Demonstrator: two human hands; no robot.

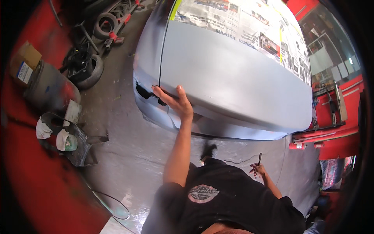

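My left hand (177, 104) rests at the left rear corner of a car (241, 80) with a matt grey finish. Its fingers are spread over the lower edge of the boot lid (206, 58), next to a dark opening (143, 91) in the bodywork. Lower and to the right, away from the car, my right hand (258, 170) is closed round a slim dark-handled tool (260, 157). The tool stands nearly upright, and a thin length shows below the fist. Its exact kind is too small to make out. Printed newspaper (249, 23), edged with yellow-green tape (175, 9), covers the glass above the lid.
On the left, a stool-like stand (80, 136) holds a tub (66, 141) and rags. Behind it are a grey drum (54, 87), a cardboard box (28, 58) and several tyres (106, 25). A hose (117, 202) crosses the lower left floor. A red rack (323, 132) stands right.
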